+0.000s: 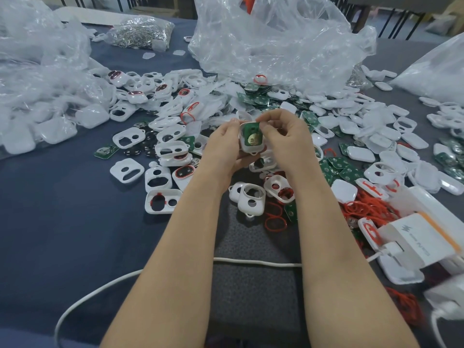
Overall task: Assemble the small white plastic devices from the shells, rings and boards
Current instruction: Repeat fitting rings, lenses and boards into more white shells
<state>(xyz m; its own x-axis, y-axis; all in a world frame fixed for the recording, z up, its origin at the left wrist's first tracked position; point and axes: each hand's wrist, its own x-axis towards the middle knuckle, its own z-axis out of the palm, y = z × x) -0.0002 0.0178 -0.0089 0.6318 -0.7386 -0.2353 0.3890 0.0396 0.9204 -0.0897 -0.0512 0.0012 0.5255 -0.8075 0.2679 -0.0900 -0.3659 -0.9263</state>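
Observation:
Both hands meet above the middle of the table around one white shell (247, 146). A green board (251, 136) with a round gold contact lies inside it, facing me. My left hand (223, 149) grips the shell from the left and below, thumb at its top left corner. The fingers of my right hand (283, 136) pinch the shell's top right edge. Loose white shells (251, 199), red rings (275, 222) and green boards (339, 167) lie scattered all around on the dark blue cloth.
Clear plastic bags stand at the back (271, 41) and left (42, 96); a bag of metal clips (140, 31) sits far back. A white box (421, 242) with an orange stripe is at the right. A white cable (251, 262) crosses under my forearms.

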